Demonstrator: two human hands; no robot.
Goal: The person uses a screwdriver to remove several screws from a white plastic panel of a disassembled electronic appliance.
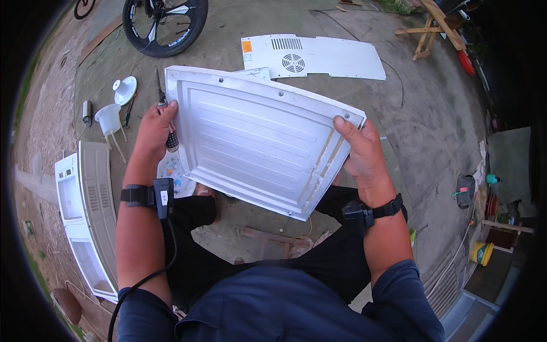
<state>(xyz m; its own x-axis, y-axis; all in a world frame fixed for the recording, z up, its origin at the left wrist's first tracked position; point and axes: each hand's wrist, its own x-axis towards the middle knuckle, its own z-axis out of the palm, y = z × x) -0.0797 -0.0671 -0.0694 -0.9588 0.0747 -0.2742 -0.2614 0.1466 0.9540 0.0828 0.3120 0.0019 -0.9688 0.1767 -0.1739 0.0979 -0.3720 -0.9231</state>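
Observation:
Between my two hands I hold up a white metal panel (250,134) with raised ribs, a folded rim and several screw holes along its far edge. It is tilted, its right side nearer to me. My left hand (155,128) grips the panel's left edge, thumb on the rim, and also has a screwdriver (172,137) in the same grasp, tip pointing away from me. My right hand (363,145) clasps the far right corner, thumb on top and fingers hidden underneath. Brownish residue streaks run along the panel's right side.
A white vented sheet (336,58) lies beyond the panel. A bicycle wheel (165,25) stands far left. To the left are a clear plastic tub (108,118), a white round part (126,91) and a white appliance housing (91,211). A wooden stand (427,34) stands far right.

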